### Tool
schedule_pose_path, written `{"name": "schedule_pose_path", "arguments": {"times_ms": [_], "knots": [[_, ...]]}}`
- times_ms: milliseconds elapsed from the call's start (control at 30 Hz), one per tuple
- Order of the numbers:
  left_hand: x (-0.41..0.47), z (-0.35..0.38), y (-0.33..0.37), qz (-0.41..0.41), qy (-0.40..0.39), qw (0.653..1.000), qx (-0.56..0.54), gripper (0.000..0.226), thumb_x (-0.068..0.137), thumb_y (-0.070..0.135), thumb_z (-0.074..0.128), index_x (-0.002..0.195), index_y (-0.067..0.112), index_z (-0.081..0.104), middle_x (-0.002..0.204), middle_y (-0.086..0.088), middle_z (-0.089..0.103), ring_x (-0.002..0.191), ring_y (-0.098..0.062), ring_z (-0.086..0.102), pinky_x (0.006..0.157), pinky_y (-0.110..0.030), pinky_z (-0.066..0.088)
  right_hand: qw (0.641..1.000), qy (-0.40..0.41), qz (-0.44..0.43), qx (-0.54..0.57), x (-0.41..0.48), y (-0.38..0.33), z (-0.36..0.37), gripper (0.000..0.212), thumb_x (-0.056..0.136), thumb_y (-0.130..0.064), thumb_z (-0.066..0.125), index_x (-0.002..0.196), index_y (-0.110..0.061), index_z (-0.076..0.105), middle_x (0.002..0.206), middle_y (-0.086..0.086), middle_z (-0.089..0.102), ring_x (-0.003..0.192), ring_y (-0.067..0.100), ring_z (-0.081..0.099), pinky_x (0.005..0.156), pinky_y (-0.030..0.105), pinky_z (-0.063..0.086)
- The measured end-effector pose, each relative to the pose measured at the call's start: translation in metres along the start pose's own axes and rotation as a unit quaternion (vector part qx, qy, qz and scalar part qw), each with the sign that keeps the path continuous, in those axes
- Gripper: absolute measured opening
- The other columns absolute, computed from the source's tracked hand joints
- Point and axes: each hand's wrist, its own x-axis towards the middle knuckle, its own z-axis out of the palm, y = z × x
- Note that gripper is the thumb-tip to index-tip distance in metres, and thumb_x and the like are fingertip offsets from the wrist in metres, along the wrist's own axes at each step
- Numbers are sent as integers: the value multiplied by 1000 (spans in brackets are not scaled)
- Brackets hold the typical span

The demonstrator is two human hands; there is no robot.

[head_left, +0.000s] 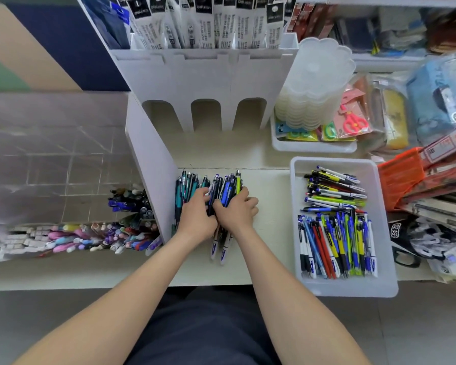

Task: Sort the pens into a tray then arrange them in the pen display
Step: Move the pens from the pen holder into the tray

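Beside display divider, pens lie bunched on shelf. Left hand has fingers curled tight over teal and dark ones. Right hand has fingers wrapped round blue bunch. Hands touch. At right, well apart, tray holds more pens.

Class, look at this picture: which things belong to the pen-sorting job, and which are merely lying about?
Job: pen bundle, gripped by left hand and right hand; tray of sorted pens; pen display.
Lying about: scissors; plastic cups; orange basket; refill packets.
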Motion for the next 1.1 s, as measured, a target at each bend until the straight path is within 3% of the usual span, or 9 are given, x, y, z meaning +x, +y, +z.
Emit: {"name": "schedule_pose_path", "arguments": {"times_ms": [133,300,433,533,633,800,933,1000,1100], "knots": [[-2,0,2,-5,-11,1000,9,71,88,-11,54,155,13,44,153,-8,56,140,-27,53,110,-29,41,1000,-11,2,-13,3,-4,-2,78,87,-38,75,141,-5,30,141,20,33,124,45,40,100,43,43],[-6,3,4,20,3,999,48,72,88,-12,53,155,11,43,155,-12,49,145,-28,46,116,-33,36,1000,-2,-4,-3,7,-6,-7,64,89,-22,74,133,1,35,141,26,40,125,48,46,105,46,44],[-11,1,3,31,17,998,61,69,88,-12,52,152,13,46,149,-12,48,138,-27,48,106,-27,34,999,3,-2,52,7,-2,-16,55,95,-19,68,134,0,34,141,26,42,125,49,51,104,48,47],[-15,1,3,38,24,998,53,59,91,-8,51,146,13,51,145,-8,52,135,-24,51,106,-27,35,996,16,-31,76,1,-2,-30,45,95,-16,62,128,-3,35,131,22,48,112,44,57,92,47,52],[-18,3,12,59,47,997,8,45,100,-1,48,141,14,59,139,-4,60,127,-20,58,107,-29,44,990,35,-71,114,-9,-1,-52,33,92,-15,63,111,-8,36,99,12,54,75,26,52,60,36,42],[-23,9,40,35,50,993,-98,34,107,14,42,132,24,63,110,13,66,90,7,57,78,-12,44,976,29,-123,177,-31,-1,-92,28,88,-16,65,106,-11,44,89,6,55,65,16,45,53,30,39],[-24,22,62,-12,-40,981,-187,37,106,17,37,124,20,69,115,-1,75,105,-19,69,97,-42,56,957,34,-189,218,-44,-2,-126,29,86,-10,66,107,-15,47,85,-1,55,65,6,46,56,19,41],[-26,33,73,-34,-69,973,-218,37,106,15,36,119,17,70,115,-8,77,100,-21,69,90,-41,55,949,46,-238,203,-48,1,-147,34,84,-7,66,106,-20,44,78,-6,52,60,4,46,55,15,39],[-30,53,83,-7,-65,978,-197,33,106,12,39,115,16,71,111,-7,77,98,-21,68,80,-32,50,928,97,-356,52,-40,13,-178,48,81,-9,70,114,-28,40,81,-8,52,67,14,51,57,22,41]]}}
